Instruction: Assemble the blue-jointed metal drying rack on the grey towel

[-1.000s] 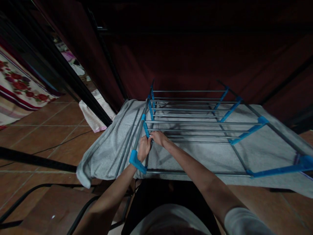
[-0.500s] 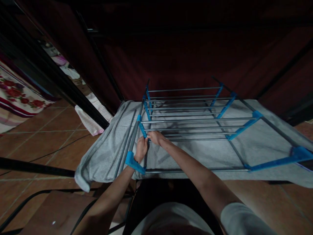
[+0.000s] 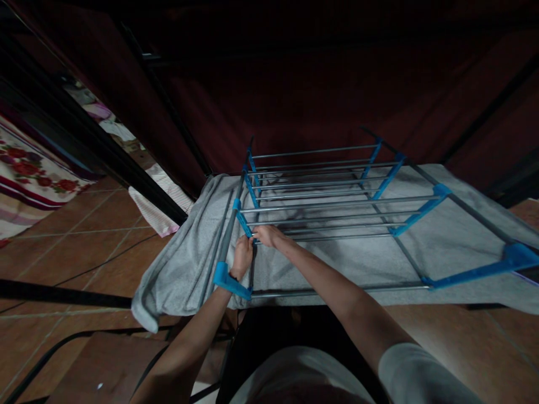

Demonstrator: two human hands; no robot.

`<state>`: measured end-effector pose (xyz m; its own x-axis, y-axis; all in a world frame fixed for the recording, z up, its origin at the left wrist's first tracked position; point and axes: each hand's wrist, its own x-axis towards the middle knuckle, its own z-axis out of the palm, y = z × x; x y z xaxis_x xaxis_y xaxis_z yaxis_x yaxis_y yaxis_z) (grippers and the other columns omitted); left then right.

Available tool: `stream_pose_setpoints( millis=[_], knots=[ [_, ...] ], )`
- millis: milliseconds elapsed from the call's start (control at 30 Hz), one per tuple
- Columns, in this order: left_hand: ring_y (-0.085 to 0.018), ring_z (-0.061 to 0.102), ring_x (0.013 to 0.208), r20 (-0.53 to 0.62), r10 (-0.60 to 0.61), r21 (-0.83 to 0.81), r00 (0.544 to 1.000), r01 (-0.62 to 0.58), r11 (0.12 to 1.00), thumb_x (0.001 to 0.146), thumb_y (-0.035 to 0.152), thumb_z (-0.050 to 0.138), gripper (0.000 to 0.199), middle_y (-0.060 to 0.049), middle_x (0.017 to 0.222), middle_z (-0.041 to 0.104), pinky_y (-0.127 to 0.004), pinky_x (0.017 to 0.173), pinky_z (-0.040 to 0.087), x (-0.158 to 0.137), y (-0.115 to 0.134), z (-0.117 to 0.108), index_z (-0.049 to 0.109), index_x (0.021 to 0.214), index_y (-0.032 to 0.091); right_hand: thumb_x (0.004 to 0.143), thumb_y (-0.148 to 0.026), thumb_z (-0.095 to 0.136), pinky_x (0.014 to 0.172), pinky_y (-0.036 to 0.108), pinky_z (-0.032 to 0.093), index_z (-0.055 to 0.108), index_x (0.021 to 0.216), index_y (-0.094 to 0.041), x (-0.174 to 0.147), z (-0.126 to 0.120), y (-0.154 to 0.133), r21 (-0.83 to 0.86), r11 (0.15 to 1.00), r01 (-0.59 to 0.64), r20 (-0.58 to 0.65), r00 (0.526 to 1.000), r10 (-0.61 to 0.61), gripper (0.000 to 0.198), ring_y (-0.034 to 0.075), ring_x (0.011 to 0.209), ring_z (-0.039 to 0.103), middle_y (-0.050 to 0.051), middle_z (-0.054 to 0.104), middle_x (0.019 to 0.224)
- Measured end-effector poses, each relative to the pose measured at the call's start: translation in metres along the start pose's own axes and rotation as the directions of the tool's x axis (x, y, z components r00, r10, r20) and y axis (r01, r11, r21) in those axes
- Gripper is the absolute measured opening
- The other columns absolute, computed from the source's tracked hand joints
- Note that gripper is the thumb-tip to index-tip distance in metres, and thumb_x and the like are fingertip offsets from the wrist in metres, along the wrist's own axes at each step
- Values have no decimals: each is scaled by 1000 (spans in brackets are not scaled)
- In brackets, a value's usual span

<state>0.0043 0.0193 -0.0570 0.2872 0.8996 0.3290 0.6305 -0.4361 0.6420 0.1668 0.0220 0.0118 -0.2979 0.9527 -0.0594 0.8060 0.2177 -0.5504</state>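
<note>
A dark red curtain [image 3: 295, 101] hangs along the far edge of the grey blanket [image 3: 177, 275]. On the blanket lies a rack [image 3: 337, 204] of metal crossbars and blue joints, reaching from near the far edge almost to the near edge. A grey tube [image 3: 216, 247] lies toward the blanket's left edge. The right hand [image 3: 268, 235] has its fingers curled round the left end of 1 crossbar. The left hand [image 3: 243, 255] touches the lower end of 1 blue bracket [image 3: 243, 221], fingers bent; I cannot tell whether they grip it. A dark band [image 3: 233, 276] circles the left wrist.
</note>
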Motion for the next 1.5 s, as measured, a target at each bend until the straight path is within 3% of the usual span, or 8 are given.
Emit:
stream_pose_setpoints(
  millis=[233, 367, 533, 900, 1133, 1500],
  knots=[
    [-25, 61, 87, 9, -20, 31, 1000, 20, 999, 99, 23, 39, 17, -13, 93, 66, -41, 82, 50, 3, 1, 0, 52, 89, 24, 96, -20, 51, 89, 27, 48, 74, 102, -15, -2, 8, 2, -123, 984, 130, 2, 991, -131, 24, 23, 108, 67, 12, 73, 115],
    [-26, 61, 87, 16, -28, 39, 999, 27, 999, 98, 26, 40, 19, -12, 88, 65, -41, 83, 51, 3, 3, -2, 51, 82, 25, 100, -25, 46, 92, 32, 49, 71, 109, -16, -5, 7, 1, -99, 990, 100, -42, 994, -104, 29, 24, 111, 66, 14, 72, 118],
    [-27, 61, 82, -4, -45, 31, 999, 45, 998, 94, 29, 40, 18, -9, 80, 62, -43, 82, 51, 5, 8, -3, 46, 78, 25, 98, -32, 52, 90, 34, 51, 72, 105, -18, -7, 1, -3, -31, 996, 78, -74, 994, -80, 26, 27, 110, 65, 13, 71, 120],
    [-34, 64, 86, 8, -69, 90, 998, 68, 994, 93, 42, 36, 25, -12, 84, 66, -49, 83, 52, 8, 5, -4, 51, 81, 25, 95, -29, 60, 86, 30, 52, 69, 103, -17, -1, -2, 2, -76, 987, 142, -95, 984, -149, 17, 22, 104, 66, 8, 74, 114],
    [-34, 64, 84, -17, -71, 129, 997, 72, 989, 92, 40, 34, 25, -12, 80, 64, -50, 81, 52, 13, 0, 2, 48, 78, 25, 96, -39, 58, 77, 28, 51, 69, 104, -19, 3, -7, 4, -98, 991, 91, -72, 993, -98, 24, 23, 99, 68, 7, 74, 111],
    [-24, 62, 82, -43, -125, 91, 991, 129, 988, 95, 24, 41, 17, -10, 84, 65, -38, 80, 50, 6, 9, 3, 52, 82, 22, 101, -33, 47, 84, 27, 49, 71, 105, -18, -6, -5, -3, -84, 996, 30, -44, 998, -34, 29, 21, 103, 68, 9, 75, 112]
  ],
)
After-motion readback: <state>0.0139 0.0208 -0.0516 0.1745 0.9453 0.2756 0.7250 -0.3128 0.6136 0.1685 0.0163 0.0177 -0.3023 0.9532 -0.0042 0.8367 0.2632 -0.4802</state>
